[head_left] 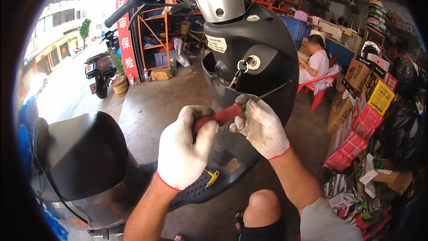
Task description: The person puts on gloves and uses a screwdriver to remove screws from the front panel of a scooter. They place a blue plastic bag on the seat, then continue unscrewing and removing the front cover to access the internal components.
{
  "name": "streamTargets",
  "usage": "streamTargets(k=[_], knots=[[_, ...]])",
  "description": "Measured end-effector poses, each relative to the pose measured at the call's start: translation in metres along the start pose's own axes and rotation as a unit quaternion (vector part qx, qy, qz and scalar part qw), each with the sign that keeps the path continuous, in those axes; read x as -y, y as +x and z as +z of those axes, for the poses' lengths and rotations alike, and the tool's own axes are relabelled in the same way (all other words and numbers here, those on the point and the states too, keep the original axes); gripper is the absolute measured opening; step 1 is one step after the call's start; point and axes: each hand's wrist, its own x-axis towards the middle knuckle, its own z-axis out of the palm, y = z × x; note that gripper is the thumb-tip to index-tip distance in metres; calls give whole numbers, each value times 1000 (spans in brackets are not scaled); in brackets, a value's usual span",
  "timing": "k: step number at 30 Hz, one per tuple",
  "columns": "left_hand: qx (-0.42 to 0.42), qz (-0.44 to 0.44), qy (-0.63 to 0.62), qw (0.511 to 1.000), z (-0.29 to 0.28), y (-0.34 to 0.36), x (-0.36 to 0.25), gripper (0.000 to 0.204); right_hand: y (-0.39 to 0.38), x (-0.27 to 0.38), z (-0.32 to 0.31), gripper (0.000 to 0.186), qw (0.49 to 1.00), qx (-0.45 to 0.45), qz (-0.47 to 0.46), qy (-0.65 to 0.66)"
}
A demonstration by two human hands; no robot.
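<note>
The screwdriver (228, 114) spans both hands: the left hand (185, 145) has its fingers wrapped around the rounded red handle, the right hand (263, 129) pinches near its neck. Firm rear grip, light front guidance should suit. Beyond the right fingers run slim metal shaft and curved dark scooter panel (278, 47); ribbed knit gloves (176, 158) cover both.

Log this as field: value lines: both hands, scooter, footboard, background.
Left hand: white-gloved, gripping a red-handled screwdriver
Right hand: white-gloved, fingers at the thin metal shaft near the handle
Black plastic scooter: silver keys hang by the round front lock
Dark textured footboard: yellow-handled tool lying on it
Background: person seated on red plastic chair; brown cardboard boxes at right
</note>
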Motion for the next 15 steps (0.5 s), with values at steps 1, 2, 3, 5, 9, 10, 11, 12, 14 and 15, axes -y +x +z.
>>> streamTargets(k=[1,2,3,5,9,10,11,12,14,15], knots=[[-8,-44,-28,999,2,-1,1,21,0,-2,4,18,1000,-4,-1,3],[1,-124,-88,988,2,1,2,24,2,-5,7,17,1000,-7,-1,7],[26,-191,-140,971,0,3,-2,27,2,-7,8,16,1000,-10,-1,11],[56,-271,-177,945,-5,3,-12,25,5,-10,4,14,1000,-15,-11,12],[3,78,38,996,-4,-18,-14,38,5,-8,1,14,999,-5,-29,23],[-1,154,140,978,-9,-15,-6,35,5,-8,3,15,999,-5,-30,28],[-5,228,239,944,-11,-12,1,31,4,-8,3,15,999,-7,-32,28],[1,160,172,972,-8,-12,0,27,3,-8,3,15,999,-9,-34,27],[8,15,44,999,-7,-13,1,24,6,-12,6,16,999,-10,-34,36],[9,-96,-40,994,-6,-12,3,37,7,-14,8,16,998,-9,-34,42]])
